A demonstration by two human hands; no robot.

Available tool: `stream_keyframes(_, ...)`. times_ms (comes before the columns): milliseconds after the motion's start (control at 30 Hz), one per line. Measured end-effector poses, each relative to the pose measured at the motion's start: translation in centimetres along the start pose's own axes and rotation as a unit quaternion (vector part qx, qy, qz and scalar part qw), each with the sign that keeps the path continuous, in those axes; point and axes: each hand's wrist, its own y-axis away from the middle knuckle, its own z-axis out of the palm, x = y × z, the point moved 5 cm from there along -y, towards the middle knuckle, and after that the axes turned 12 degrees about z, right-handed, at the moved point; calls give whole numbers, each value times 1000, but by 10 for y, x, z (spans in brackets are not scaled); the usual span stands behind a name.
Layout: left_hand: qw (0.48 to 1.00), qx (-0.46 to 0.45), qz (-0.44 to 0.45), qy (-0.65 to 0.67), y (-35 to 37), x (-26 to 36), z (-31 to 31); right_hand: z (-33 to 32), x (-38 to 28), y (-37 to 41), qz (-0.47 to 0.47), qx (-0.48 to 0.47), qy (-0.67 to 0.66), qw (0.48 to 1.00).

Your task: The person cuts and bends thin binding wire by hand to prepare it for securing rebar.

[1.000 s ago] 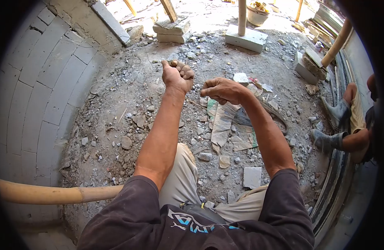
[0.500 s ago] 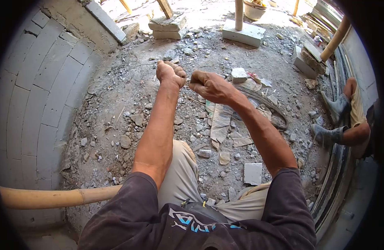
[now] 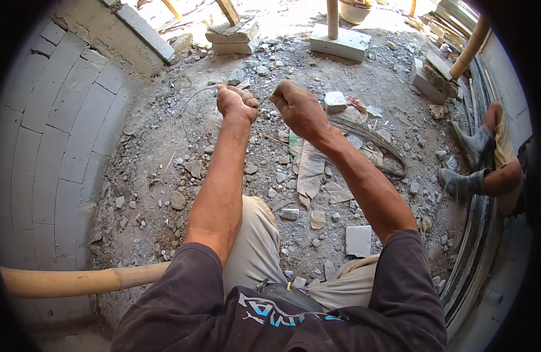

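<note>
My left hand point(image 3: 238, 104) is closed in a fist, held out in front of me over the rubble. A thin wire point(image 3: 198, 92) leaves it on the left and curves down toward the ground. Just to the right, my right hand point(image 3: 300, 111) is closed in a pinch, its fingertips toward the left fist. A short stretch of the wire seems to span the small gap between the hands. What lies inside each fist is hidden by the fingers.
A grey block wall point(image 3: 59, 141) stands on the left, with a bamboo pole point(image 3: 85, 280) low before it. Posts stand on pale blocks point(image 3: 340, 44) at the back. A dark coil point(image 3: 394, 154) and torn sacking point(image 3: 311, 170) lie on the rubble. Another person's boots point(image 3: 458, 182) are at right.
My right hand has turned, its knuckles rising and fingers pointing more downward. My left hand has shifted slightly left, and the wire's loop beside it shows more clearly.
</note>
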Motion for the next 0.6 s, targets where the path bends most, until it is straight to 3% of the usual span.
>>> stream_keyframes(167, 1000, 19, 1, 11, -11, 3, -8, 15, -8, 23, -99, -52, -23, 993)
stream_keyframes(300, 1000, 16, -24, 12, -5, 4, -4, 35, 10, 28, 3, -236, 22, 971)
stream_keyframes(400, 998, -38, -38, 18, 4, -4, 2, 37, 31, 16, 29, -175, 110, 978)
stream_keyframes(500, 999, -26, -24, -29, 9, -10, 5, 21, 42, -3, 95, -86, 162, 978)
stream_keyframes(600, 999, -25, -12, -37, 11, -8, 5, 4, 32, -8, 87, -9, 78, 993)
